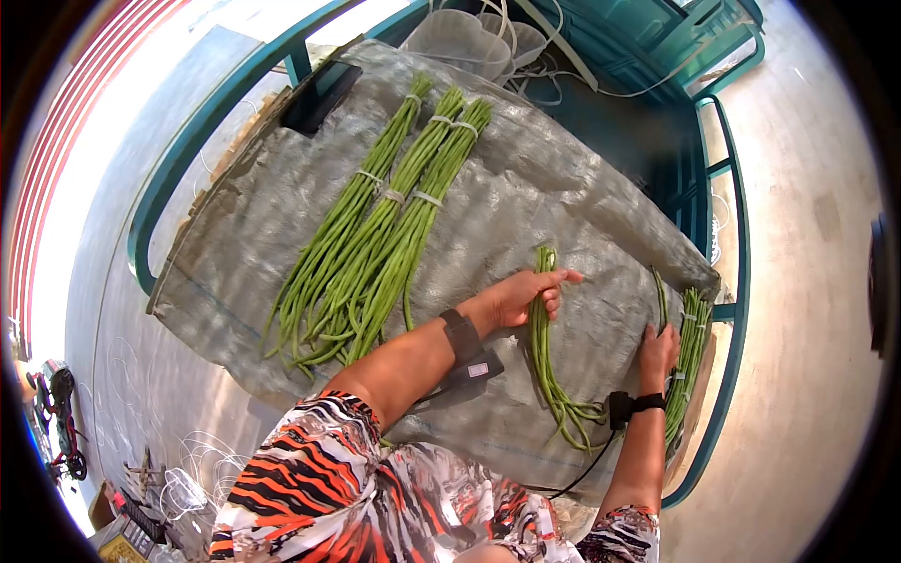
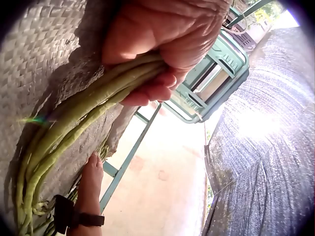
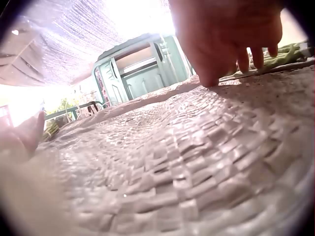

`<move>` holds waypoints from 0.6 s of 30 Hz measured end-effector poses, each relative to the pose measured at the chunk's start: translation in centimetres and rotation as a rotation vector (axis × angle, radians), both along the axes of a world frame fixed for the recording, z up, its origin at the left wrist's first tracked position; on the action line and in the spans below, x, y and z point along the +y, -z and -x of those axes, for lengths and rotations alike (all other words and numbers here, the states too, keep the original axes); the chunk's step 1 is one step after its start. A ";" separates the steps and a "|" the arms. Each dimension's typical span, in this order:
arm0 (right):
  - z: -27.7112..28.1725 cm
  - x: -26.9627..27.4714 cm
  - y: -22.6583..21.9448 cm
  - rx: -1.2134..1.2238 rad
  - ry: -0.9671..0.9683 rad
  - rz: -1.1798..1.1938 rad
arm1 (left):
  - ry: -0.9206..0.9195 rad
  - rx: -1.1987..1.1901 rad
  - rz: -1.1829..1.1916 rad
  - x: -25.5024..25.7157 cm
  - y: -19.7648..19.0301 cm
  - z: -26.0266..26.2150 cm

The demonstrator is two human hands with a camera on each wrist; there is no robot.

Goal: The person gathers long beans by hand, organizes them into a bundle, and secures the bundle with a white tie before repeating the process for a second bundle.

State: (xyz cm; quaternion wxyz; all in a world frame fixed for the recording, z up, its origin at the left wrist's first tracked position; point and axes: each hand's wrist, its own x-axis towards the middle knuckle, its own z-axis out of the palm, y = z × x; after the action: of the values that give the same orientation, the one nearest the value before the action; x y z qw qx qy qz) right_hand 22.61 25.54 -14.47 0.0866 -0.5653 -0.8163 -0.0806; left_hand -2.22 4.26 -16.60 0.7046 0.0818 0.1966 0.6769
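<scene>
My left hand [image 1: 527,296] grips a small bunch of green long beans [image 1: 542,347] near its upper end, above the grey woven sheet. In the left wrist view the fingers wrap round the beans [image 2: 74,113], whose long ends hang down and bend. At the right edge of the sheet, my right hand [image 1: 660,352] reaches down to a pile of long beans [image 1: 693,324]. One single bean [image 1: 661,289] runs up from between its thumb and fingers. The right wrist view shows this hand's fingers [image 3: 256,56] apart and pointing down at the sheet; their tips are partly hidden.
Three tied bundles of long beans [image 1: 404,206] lie on the left of the woven sheet [image 1: 253,244]. A dark flat object [image 1: 321,98] rests at the far left corner. Teal metal rails [image 1: 741,216] surround the sheet, with clear plastic containers [image 1: 460,42] behind it.
</scene>
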 end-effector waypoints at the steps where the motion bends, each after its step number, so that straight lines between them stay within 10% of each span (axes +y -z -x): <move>1: 0.4 -0.3 -0.5 -0.022 0.032 -0.002 | -0.001 0.003 -0.003 0.0 0.0 0.0; 11: -1.4 1.4 0.2 0.022 0.166 -0.005 | -0.009 -0.036 -0.003 0.2 0.5 0.0; 18: 0.1 -1.1 -0.4 0.171 -0.121 0.105 | -0.019 -0.016 -0.013 0.2 0.6 0.0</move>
State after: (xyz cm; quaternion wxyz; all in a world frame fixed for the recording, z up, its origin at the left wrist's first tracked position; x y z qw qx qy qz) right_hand 22.48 24.41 -14.07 0.1311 -0.5235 -0.8417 0.0162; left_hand -2.17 4.44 -17.23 0.6990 0.0789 0.1875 0.6856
